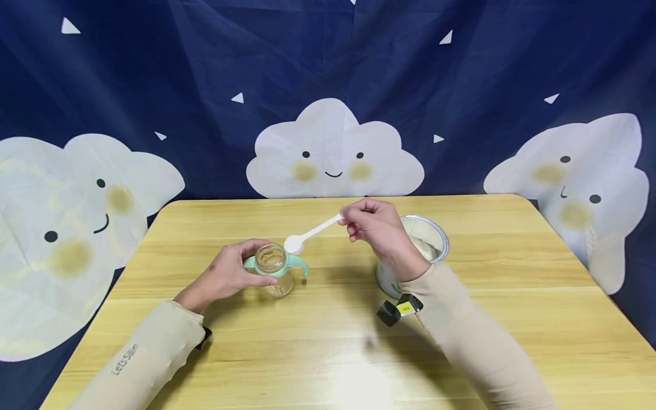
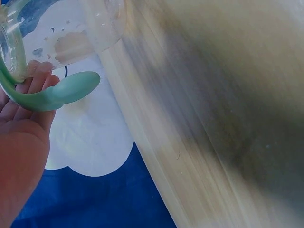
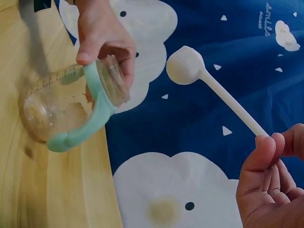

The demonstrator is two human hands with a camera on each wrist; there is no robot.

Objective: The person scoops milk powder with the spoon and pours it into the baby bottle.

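Observation:
A clear baby bottle (image 1: 279,286) with mint-green handles (image 3: 97,90) stands uncapped, its mouth upward, near the middle of the table. My left hand (image 1: 228,272) grips it around the neck, thumb on the near side. My right hand (image 1: 376,229) pinches the end of a long-handled white measuring scoop (image 1: 294,245) between thumb and fingertips. The scoop's bowl looks full of pale powder (image 3: 185,65) and hangs just right of the bottle's mouth. Through the bottle's wall, printed measuring marks show in the right wrist view; whether it holds anything is unclear.
Behind my right wrist stands an open milk powder can (image 1: 445,242), partly hidden, with pale powder inside. Both rest on a light wooden table (image 1: 328,324). A dark blue curtain (image 1: 215,51) with smiling clouds hangs behind the far edge.

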